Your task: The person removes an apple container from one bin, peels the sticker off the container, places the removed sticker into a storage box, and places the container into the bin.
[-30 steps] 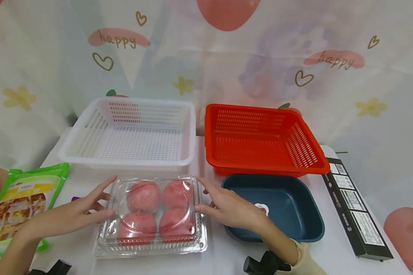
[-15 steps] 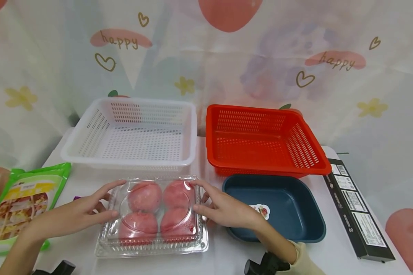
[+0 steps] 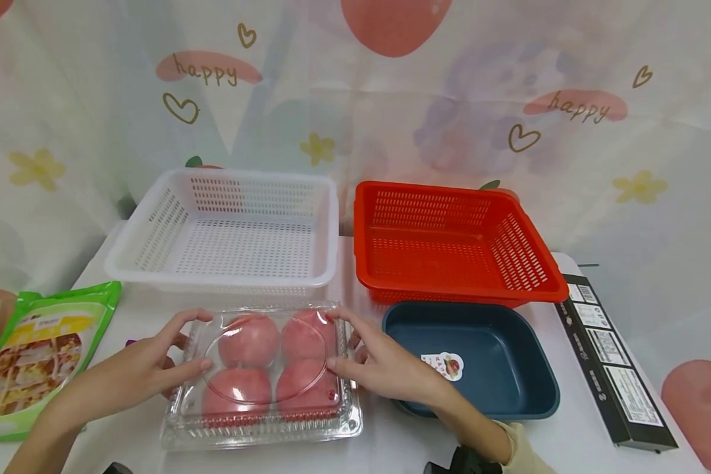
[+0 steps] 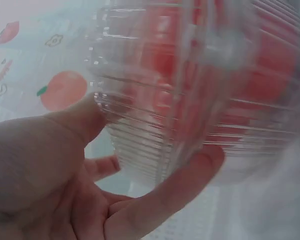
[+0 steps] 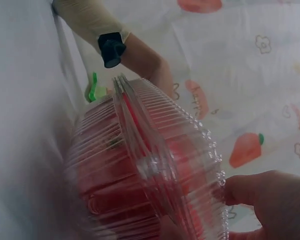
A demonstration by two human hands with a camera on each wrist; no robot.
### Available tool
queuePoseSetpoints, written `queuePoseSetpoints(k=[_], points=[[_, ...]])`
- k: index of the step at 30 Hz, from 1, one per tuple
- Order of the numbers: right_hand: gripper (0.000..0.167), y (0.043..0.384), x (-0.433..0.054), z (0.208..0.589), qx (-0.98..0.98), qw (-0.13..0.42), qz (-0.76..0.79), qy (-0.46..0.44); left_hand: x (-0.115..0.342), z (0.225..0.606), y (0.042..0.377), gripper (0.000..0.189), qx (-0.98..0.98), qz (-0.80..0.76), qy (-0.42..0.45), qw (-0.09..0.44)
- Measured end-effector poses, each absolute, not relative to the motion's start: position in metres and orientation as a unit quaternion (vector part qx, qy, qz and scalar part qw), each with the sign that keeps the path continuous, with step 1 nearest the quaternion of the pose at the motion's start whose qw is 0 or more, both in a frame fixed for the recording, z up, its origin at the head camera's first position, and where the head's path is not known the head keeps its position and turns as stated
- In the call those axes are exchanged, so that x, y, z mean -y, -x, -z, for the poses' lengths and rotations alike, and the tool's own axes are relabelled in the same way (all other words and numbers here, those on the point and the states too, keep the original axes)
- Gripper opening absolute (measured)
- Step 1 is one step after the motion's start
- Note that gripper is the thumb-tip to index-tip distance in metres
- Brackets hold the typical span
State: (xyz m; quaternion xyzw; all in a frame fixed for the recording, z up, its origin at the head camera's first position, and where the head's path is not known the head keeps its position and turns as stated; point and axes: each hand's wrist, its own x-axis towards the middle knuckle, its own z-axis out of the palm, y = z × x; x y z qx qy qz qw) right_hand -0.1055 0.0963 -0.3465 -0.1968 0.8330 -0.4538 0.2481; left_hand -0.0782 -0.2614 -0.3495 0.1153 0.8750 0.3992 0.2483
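Observation:
A clear plastic clamshell container (image 3: 261,431) with a ribbed wall is at the front of the table in the head view. Several round pinkish-red fruits (image 3: 239,395) show through its lid. My left hand (image 3: 133,372) grips its left side, the thumb on the lid's edge. In the left wrist view a finger of that hand (image 4: 160,200) bears on the container's rim from below. On the opposite side my right hand (image 3: 385,362) holds the container, its thumb on the lid and its index finger at the far corner. The other fingers are partly hidden by the hands and container.
Behind the container stands a white basket (image 3: 219,278), with a red basket (image 3: 450,286) to its right. A dark blue basin (image 3: 492,388) with a sticker sits beside my right hand. At the left lies a green food bag (image 3: 41,368); a long black box (image 3: 613,359) is at the right edge.
Both hands have closed in on the container's sides and now grip it. Its front edge has come slightly nearer to me and looks a little larger.

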Motion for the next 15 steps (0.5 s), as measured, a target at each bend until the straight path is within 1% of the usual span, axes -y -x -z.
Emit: queuePoseSetpoints(k=[7,12,15], points=[[0.069,0.098,-0.100,0.329,-0.842,0.201,0.474,0.161,0.245,0.334,0.063,0.062,-0.895,-0.403,-0.096,0.164],[0.075,0.094,-0.104,0.317,-0.802,0.192,0.541,0.166,0.237,0.328,0.058,0.071,-0.882,-0.449,-0.079,0.123],[0.079,0.092,-0.104,0.314,-0.772,0.172,0.589,0.168,0.231,0.326,0.056,0.077,-0.859,-0.495,-0.071,0.108]])
